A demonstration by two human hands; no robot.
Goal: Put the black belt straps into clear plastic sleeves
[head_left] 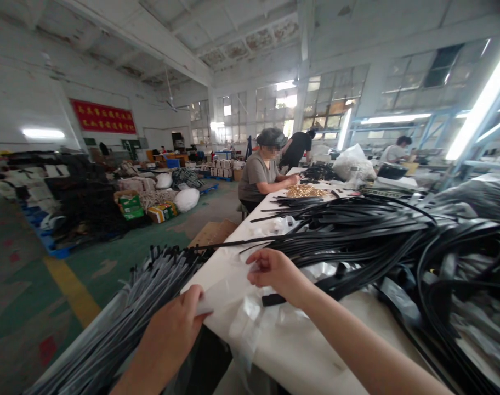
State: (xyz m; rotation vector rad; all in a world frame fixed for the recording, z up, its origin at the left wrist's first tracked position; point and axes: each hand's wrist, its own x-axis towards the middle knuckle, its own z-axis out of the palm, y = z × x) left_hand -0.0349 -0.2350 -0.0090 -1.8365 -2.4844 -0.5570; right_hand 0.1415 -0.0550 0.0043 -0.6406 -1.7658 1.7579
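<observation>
My left hand (174, 323) is closed, thumb and fingers pinching the edge of a thin clear plastic bag (221, 291) over the table's near left corner. Up and to the right, my right hand (277, 274) has its fingers curled together at the bag's other end; the film is faint there. More clear plastic (248, 323) lies crumpled below and hangs over the table's front edge. Just under my right wrist is the blunt end of a black strap (273, 299). Long black straps (357, 241) are heaped to the right of it.
Left of the white table (307, 351) lies a bundle of plastic-sleeved straps (151, 302). Farther along are gold-coloured small parts (305, 191), a stuffed clear bag (352, 164) and a seated person (262, 173). Cardboard (212, 233) and loaded pallets (63, 252) stand on the floor.
</observation>
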